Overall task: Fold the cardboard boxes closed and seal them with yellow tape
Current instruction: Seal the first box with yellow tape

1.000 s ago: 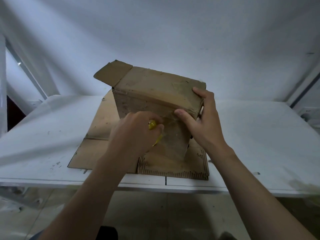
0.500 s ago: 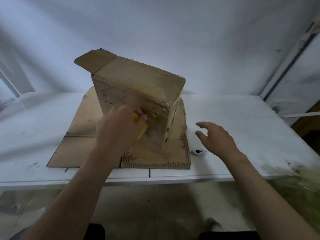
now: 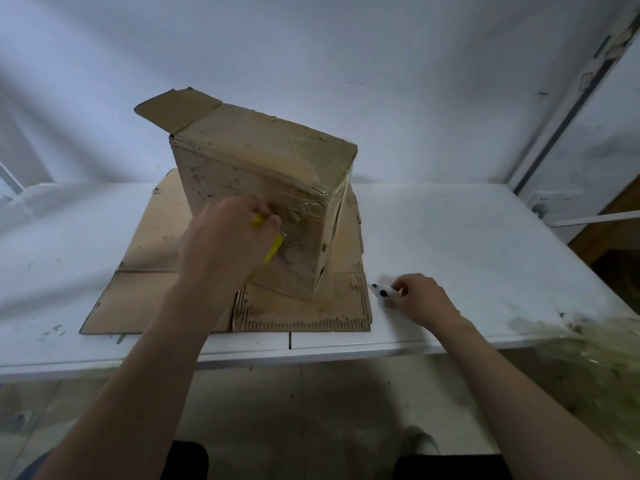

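On flattened cardboard (image 3: pixel 145 244), scuffed box (image 3: pixel 249 157), flap (image 3: pixel 176 107) open

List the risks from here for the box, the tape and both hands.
1. Only the left hand, holding the tape, touches the box; pulling tape may shift it on the flat cardboard sheet.
2. The right hand grips a small white tool beside the sheet; if bladed, it may nick fingers.
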Available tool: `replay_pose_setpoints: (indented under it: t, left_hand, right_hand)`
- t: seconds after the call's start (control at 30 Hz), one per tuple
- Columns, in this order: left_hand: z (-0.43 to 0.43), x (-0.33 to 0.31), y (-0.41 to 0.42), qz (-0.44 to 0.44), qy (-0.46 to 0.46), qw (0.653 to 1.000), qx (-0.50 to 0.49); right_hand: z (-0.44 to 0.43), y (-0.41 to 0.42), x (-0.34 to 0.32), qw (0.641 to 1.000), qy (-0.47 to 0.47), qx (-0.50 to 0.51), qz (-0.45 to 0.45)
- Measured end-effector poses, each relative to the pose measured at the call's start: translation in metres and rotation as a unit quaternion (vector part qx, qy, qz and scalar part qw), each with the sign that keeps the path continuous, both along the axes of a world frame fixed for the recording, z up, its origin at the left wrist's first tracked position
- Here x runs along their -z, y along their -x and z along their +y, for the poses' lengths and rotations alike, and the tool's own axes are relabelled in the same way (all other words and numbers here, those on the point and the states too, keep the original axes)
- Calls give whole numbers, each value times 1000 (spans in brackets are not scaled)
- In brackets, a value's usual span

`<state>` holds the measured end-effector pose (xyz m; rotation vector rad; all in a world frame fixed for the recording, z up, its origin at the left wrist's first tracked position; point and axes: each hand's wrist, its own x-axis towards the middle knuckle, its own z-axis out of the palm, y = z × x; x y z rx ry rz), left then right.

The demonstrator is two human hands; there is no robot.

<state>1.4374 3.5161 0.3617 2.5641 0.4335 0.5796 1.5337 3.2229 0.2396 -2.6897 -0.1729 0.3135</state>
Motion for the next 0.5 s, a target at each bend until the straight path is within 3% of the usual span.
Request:
replay_pose_setpoints:
  t: [0.13, 0.2, 0.27, 0.4, 0.5]
  left_hand:
    - [2, 0, 0, 4, 11, 1000, 6]
    - [1, 1, 1, -5, 12, 1000, 6]
    - [-1, 0, 2, -14, 9, 1000, 4]
    - [2, 1, 2, 3, 10, 1000, 7]
    - [6, 3, 4, 3, 17, 1000, 19]
  right_hand:
    - [17, 7, -37, 978, -178, -3, -109]
    - [31, 17, -65, 939, -307, -6, -155]
    - [45, 30, -92, 899, -369, -31, -236]
    - [76, 57, -131, 826, -380, -118, -400]
    - [102, 64, -131, 808, -316, -194, -457]
